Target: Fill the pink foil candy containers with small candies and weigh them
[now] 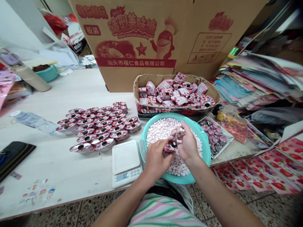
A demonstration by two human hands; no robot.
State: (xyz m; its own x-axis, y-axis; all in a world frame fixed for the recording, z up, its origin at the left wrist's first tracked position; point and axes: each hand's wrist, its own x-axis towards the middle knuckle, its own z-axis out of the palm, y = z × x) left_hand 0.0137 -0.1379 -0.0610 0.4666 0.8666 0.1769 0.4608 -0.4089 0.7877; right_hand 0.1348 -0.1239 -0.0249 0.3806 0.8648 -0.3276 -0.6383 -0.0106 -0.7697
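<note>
My left hand (157, 157) is closed around a small red-and-white printed candy tin (169, 147) with a dark round hole in its top. Beside that hole, my right hand (188, 142) cups a heap of pale pink candies (178, 135). Both hands are over a turquoise basin (206, 151), which holds many more white-pink candies (161, 127). Left of the basin sits a white digital scale (126, 157) with a bare platform. Several rows of similar tins (101, 129) stand on the table with their holes facing up.
Behind the basin, a cut-down cardboard box (165, 113) is piled with tins. To its right are a tray of purple-pink round caps (214, 135) and a bag of colourful pieces (233, 123). A large carton (151, 72) stands behind. A water bottle (35, 121) lies at left.
</note>
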